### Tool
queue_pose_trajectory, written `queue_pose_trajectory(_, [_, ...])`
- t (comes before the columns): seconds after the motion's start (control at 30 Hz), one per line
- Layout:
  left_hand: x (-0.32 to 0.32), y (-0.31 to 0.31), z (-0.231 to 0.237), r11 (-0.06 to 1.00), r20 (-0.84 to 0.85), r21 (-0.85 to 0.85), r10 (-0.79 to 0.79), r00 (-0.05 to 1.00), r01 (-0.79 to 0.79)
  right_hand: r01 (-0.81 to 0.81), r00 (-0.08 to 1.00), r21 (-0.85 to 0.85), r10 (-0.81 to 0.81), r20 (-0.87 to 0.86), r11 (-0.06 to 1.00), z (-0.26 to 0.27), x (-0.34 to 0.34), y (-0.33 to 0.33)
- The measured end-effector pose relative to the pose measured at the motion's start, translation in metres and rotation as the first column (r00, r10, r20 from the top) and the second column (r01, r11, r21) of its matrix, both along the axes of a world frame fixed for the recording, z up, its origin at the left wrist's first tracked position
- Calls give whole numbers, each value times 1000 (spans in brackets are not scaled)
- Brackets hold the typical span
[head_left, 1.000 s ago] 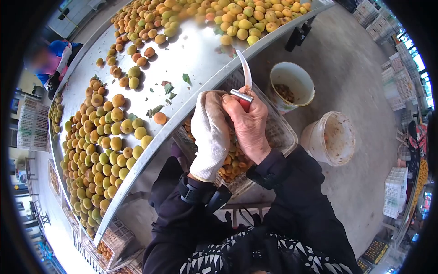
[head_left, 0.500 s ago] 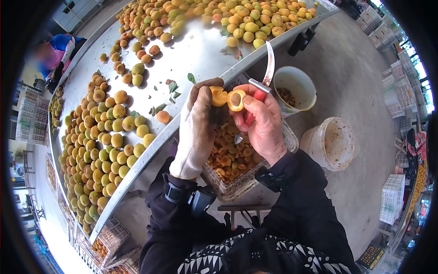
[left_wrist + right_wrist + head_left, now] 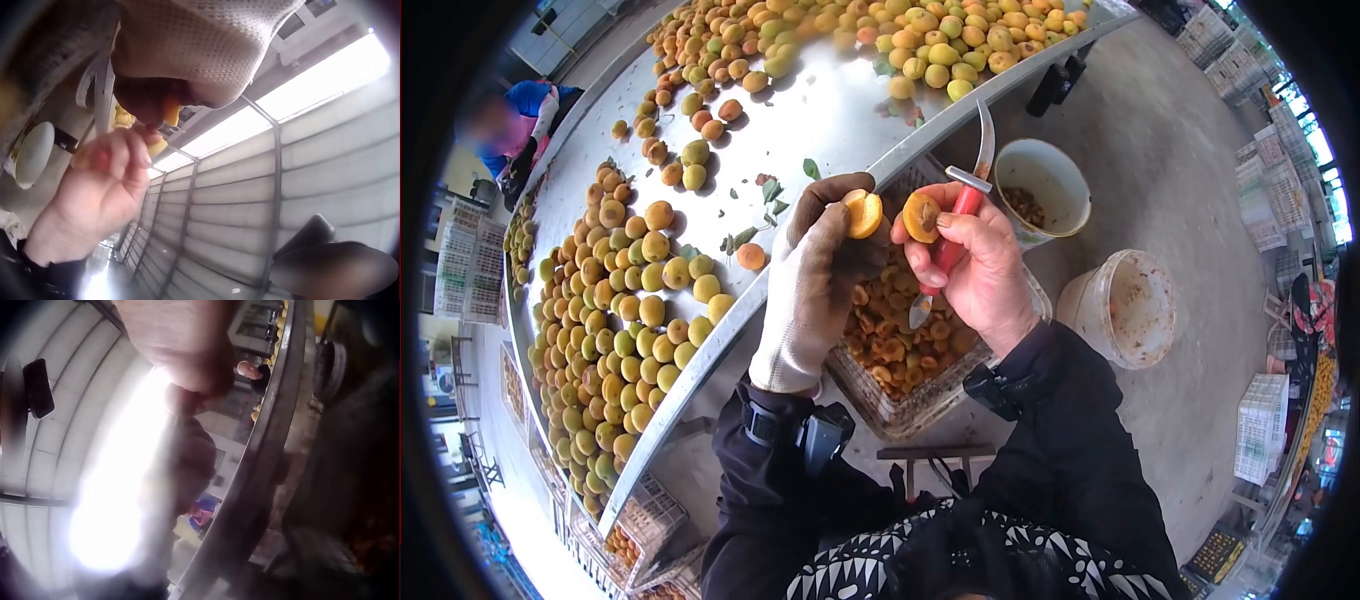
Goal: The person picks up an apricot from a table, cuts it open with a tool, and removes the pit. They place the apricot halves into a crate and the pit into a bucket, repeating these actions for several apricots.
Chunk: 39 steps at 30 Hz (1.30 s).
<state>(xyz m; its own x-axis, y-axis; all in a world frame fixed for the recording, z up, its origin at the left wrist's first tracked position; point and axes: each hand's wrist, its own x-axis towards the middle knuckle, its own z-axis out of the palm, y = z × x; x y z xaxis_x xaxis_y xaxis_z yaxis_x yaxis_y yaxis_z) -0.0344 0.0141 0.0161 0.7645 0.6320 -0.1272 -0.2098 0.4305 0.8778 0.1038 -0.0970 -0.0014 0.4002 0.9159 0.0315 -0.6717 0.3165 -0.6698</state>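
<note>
My left hand [image 3: 805,285], in a white glove with browned fingers, pinches an apricot half [image 3: 863,214] with its cut face showing. Close to its right, my bare right hand [image 3: 980,265] holds the other apricot half [image 3: 919,214] between thumb and fingers, the thumb at its brownish middle. That same hand also grips a knife by its red handle [image 3: 963,208]; its curved blade [image 3: 986,140] points away from me, and a small metal scoop tip [image 3: 920,311] sticks out below. Beneath both hands, a plastic crate [image 3: 897,425] holds many cut apricot pieces [image 3: 900,350].
A metal table [image 3: 730,120] carries heaps of whole apricots [image 3: 625,330] and loose leaves [image 3: 771,188]. On the floor to the right stand a bucket [image 3: 1075,200] with brown bits inside and a dirty white bucket [image 3: 1090,310]. Another person [image 3: 525,120] is at the table's far left.
The hands were together around the fruit, then parted with an apricot half in each. Since then the halves have moved further apart, and the right thumb has shifted over its half.
</note>
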Motion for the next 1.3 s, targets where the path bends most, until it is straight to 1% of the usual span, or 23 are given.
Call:
queue_pose_trajectory(0.03, [1,1,-1,1000,-4,-5,-1,1000,1,-6,1000,-7,6,12,1000,1,1,-1])
queue_pose_trajectory(0.1, [0,3,-7,963,-139,268,72,988,-33,9,999,-48,-6,48,999,-1,4,-2])
queue_pose_trajectory(0.13, [1,5,-10,965,-149,259,72,986,-31,24,995,-79,-16,94,997,-3,7,-2])
queue_pose_trajectory(0.17, [2,6,-15,888,-198,458,151,969,-45,39,992,-125,-23,123,991,-10,10,-5])
queue_pose_trajectory(0.2, [2,8,-20,772,-231,635,234,944,-36,50,991,-149,-31,128,988,-14,11,-6])
queue_pose_trajectory(0.23, [4,10,-25,708,-230,705,294,928,-50,47,992,-180,-25,123,983,-16,13,-8])
queue_pose_trajectory(0.27, [4,11,-28,715,-242,698,293,925,-44,44,993,-209,-20,117,977,-17,14,-9])
queue_pose_trajectory(0.33, [3,10,-24,589,-208,806,368,906,-54,48,991,-231,-17,135,972,-22,17,-10])
queue_pose_trajectory(0.5, [-5,13,-22,524,-223,851,304,926,33,31,992,-257,2,126,966,-25,18,-11])
queue_pose_trajectory(0.57, [-4,5,-15,727,-221,682,104,970,77,39,999,-254,-34,22,967,-23,11,-6])
queue_pose_trajectory(0.6, [-2,3,-17,727,-222,683,104,970,78,39,999,-253,-35,21,967,-25,8,-4])
queue_pose_trajectory(0.67, [2,-2,-23,737,-192,669,44,980,98,28,995,-187,-46,-90,982,-31,2,-1])
queue_pose_trajectory(0.7, [4,-6,-21,720,-222,685,58,973,113,13,987,-190,-43,-154,982,-28,-2,-1])
queue_pose_trajectory(0.73, [5,-7,-23,719,-221,686,58,974,113,13,987,-189,-43,-153,982,-29,-5,-1])
queue_pose_trajectory(0.8, [7,-7,-29,695,-143,719,119,983,21,-6,973,-162,-32,-228,987,-31,-7,-1])
queue_pose_trajectory(0.87, [6,-8,-26,712,-155,702,121,980,24,-25,966,-116,-5,-257,993,-34,-7,0])
queue_pose_trajectory(0.93, [6,-9,-25,622,-149,782,120,982,42,12,953,-147,-56,-297,989,-30,-11,1])
queue_pose_trajectory(0.97, [7,-9,-25,632,-141,774,112,984,40,20,949,-148,-66,-309,989,-29,-13,1])
queue_pose_trajectory(1.1, [5,-15,-12,581,-223,809,167,960,87,-17,963,-93,-9,-268,996,-26,-13,-3])
queue_pose_trajectory(1.2, [2,-17,-10,543,-196,838,218,956,48,-70,970,-86,48,-237,994,-20,-14,-7])
queue_pose_trajectory(1.23, [0,-17,-12,581,-180,813,214,960,23,-71,976,-92,50,-213,993,-13,-15,-9])
queue_pose_trajectory(1.27, [-4,-19,-9,577,-180,817,216,960,23,-72,976,-86,52,-213,994,-11,-14,-11])
queue_pose_trajectory(1.3, [-7,-22,-1,715,-184,698,208,961,-21,-99,980,-76,84,-182,992,-10,-12,-12])
